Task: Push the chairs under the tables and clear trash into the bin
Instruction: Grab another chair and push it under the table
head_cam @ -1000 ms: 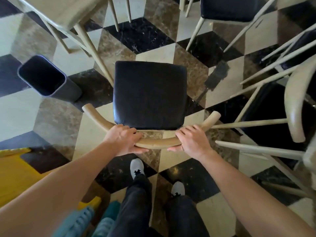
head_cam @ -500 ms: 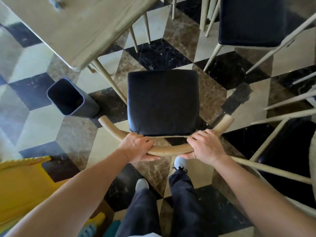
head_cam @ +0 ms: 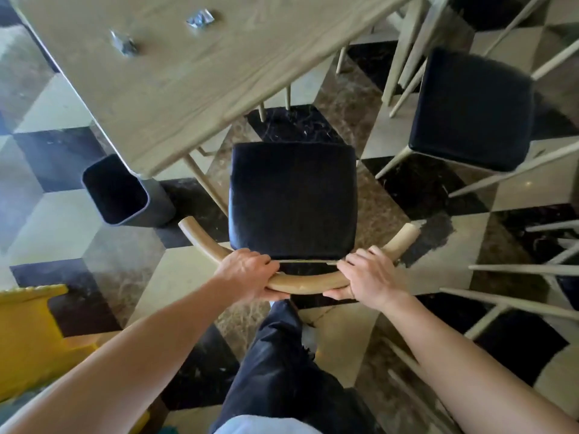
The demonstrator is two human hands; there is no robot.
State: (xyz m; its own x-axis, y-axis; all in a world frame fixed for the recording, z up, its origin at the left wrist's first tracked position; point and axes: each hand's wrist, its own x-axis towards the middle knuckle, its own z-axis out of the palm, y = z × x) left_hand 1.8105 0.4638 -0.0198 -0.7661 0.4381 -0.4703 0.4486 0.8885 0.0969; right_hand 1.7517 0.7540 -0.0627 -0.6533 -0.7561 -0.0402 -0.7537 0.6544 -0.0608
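Observation:
A chair (head_cam: 293,198) with a black padded seat and a curved pale wooden backrest stands in front of me, its front edge close to the wooden table (head_cam: 175,73). My left hand (head_cam: 247,274) grips the backrest left of centre. My right hand (head_cam: 369,277) grips it right of centre. Two crumpled silvery wrappers, one (head_cam: 199,18) further back and one (head_cam: 123,42) to its left, lie on the tabletop. A dark grey bin (head_cam: 116,191) stands open on the floor by the table's near corner, left of the chair.
A second black-seated chair (head_cam: 470,108) stands at the upper right. Pale legs and rails of another chair (head_cam: 529,270) crowd the right edge. A yellow object (head_cam: 28,333) sits at the lower left. My legs in dark trousers (head_cam: 282,364) are below the chair.
The chair and I have moved forward toward the table. The tabletop now fills the upper left, with the wrappers in sight. Both hands keep their grip on the backrest.

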